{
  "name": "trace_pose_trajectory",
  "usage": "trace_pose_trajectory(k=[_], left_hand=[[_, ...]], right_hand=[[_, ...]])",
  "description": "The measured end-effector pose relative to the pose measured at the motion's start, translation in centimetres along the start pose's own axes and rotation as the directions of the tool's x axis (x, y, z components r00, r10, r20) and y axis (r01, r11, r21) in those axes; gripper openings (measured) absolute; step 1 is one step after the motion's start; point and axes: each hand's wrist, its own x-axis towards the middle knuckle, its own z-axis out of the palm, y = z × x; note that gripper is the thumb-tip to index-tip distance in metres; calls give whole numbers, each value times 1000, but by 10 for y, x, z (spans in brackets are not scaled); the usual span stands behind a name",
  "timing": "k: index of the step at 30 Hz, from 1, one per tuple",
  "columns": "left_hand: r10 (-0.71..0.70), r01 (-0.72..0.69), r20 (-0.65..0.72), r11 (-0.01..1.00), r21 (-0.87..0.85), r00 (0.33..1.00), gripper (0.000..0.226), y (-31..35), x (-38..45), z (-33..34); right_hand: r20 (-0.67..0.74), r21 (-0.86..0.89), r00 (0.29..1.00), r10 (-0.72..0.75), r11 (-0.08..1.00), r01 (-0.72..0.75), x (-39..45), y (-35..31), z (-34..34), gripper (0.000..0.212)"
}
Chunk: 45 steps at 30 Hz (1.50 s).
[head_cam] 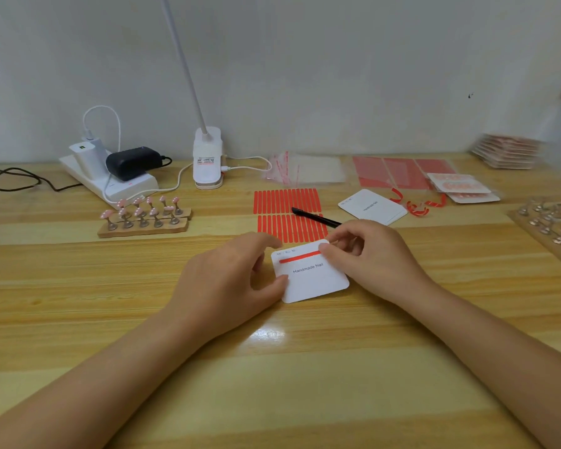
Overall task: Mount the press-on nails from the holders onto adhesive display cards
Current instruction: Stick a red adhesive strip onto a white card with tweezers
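A white display card (311, 280) printed "Handmade Nail" lies on the wooden table (78, 319) in front of me. A red adhesive strip (297, 258) runs across its upper part. My left hand (227, 283) holds the card's left edge with thumb and fingers. My right hand (373, 254) pinches the strip's right end at the card's top right corner. Pink press-on nails stand on stems in a wooden holder (143, 218) at the left.
A sheet of red adhesive strips (289, 215) lies behind the card with a black pen (316, 217) on it. A second white card (373, 207), peeled red backings (416, 205), clear bags (305, 170), packed sets (460, 187), bare holders (551, 222), a lamp base (208, 160) and power strip (110, 179) surround.
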Motion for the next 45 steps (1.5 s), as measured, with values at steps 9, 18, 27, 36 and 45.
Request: trace_pose_trajectory(k=[9,18,27,36,45], left_hand=[[-258,215,83,543,-811,963,63,8,12,-11],[-318,284,166,373,-883,934,19,15,14,-3],[-222,295,235,299,-908,946,23,9,16,-4],[-130,351,338,100,-931,932,37,2,21,-5],[-1,351,355,160,-923,935,36,-1,20,-6]], right_hand=[[-6,583,1000,31,812,-22,-4,-19,6,11],[57,610,998,-34,792,-8,-9,-27,18,22],[180,636,983,-40,767,-85,-3,-20,11,19],[185,623,982,-29,776,-95,-2,-18,9,29],[-27,547,1000,8,837,8,3,-15,9,29]])
